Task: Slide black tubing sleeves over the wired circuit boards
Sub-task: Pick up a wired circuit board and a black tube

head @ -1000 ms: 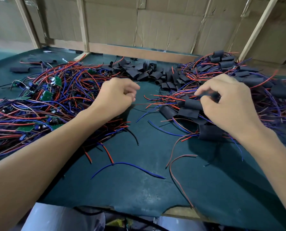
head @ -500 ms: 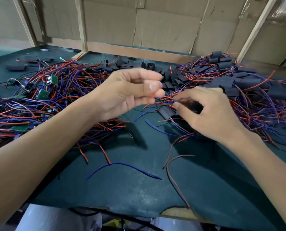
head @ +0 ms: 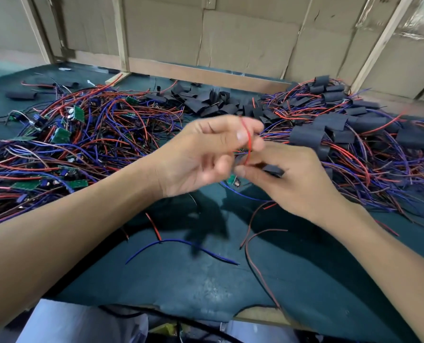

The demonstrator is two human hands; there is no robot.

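Green matting covered the table [head: 186,288], and both hands met above it at the centre of the frame. The left hand [head: 201,154] had its thumb and forefinger curled together, pinching a red wire [head: 248,142] that looped over the fingertips and ran down between the two hands. The right hand [head: 295,179] had its fingers curled round a black tubing sleeve [head: 274,169], held just beside the left hand's fingertips. A small green circuit board [head: 233,180] hung directly below the meeting point of the hands, partly hidden; whether it had entered the sleeve could not be determined owing to blur. At the left of the frame lay a heap of wired circuit boards [head: 65,134] with red and blue leads. At the upper centre lay a pile of loose black sleeves [head: 206,102]. At the right lay a heap of sleeved boards [head: 349,125]. A loose blue wire [head: 178,242] lay on the matting in the lower centre. Cardboard panels [head: 243,33] stood behind the table.
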